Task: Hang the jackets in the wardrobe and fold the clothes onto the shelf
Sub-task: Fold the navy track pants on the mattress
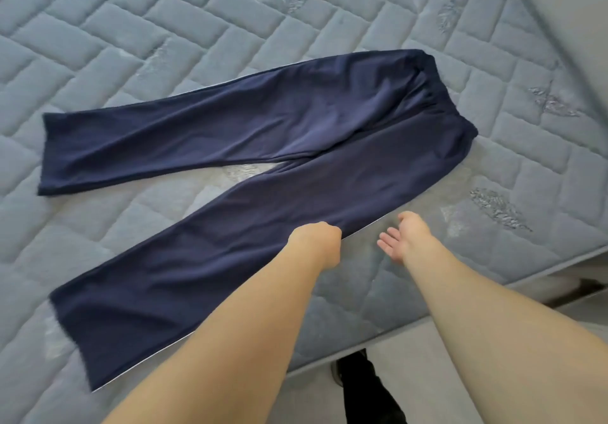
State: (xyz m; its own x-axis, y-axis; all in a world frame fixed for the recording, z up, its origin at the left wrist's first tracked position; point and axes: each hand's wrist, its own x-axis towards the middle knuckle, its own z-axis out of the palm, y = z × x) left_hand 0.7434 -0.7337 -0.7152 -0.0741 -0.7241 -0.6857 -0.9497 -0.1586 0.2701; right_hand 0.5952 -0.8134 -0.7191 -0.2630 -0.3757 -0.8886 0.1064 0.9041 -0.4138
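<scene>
Navy blue fabric trousers [250, 147] lie spread flat on a grey quilted mattress [131, 29].

The left hand [317, 238] grasps the nearer leg's edge, the waistband far beyond the grip; just right of it the right hand [403, 238] hovers released, palm up. No readable writing or labels show.

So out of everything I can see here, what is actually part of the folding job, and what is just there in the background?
Part of the job:
- navy trousers, spread flat with legs apart
- left hand, gripping the near leg's edge
- right hand, open beside the trousers, touching nothing

Just there:
- quilted grey mattress beneath the trousers
- dark shoe on the floor
</scene>
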